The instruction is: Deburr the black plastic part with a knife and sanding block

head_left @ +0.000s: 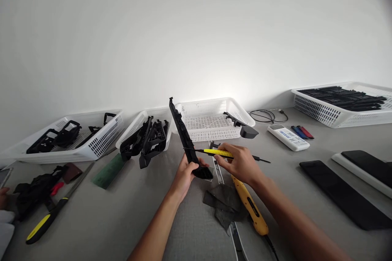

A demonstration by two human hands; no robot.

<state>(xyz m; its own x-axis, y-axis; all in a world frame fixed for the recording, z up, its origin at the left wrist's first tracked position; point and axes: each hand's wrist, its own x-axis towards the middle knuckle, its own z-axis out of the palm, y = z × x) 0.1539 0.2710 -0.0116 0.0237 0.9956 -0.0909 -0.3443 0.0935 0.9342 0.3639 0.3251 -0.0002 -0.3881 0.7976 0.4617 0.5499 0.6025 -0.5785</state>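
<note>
My left hand (183,177) is closed around the lower part of a long black plastic part (183,132), which stands tilted above the table. In my right hand (240,162) is a slim file with a yellow handle (219,153). Its thin dark blade points left and meets or crosses the black part just above my left fingers; whether they touch I cannot tell. A dark rod sticks out of the handle's other end. Below my right hand lie a yellow corded power tool (251,208), a crumpled dark cloth (225,204) and a metal caliper (218,171).
White baskets with black parts stand along the wall: left (101,138), centre-left (168,140), centre (211,133) and right (332,117). A yellow-black file (45,222) and a green sheet (108,173) lie left. A white device (288,136) and black slab (346,193) lie right. Another person's hand (3,197) shows far left.
</note>
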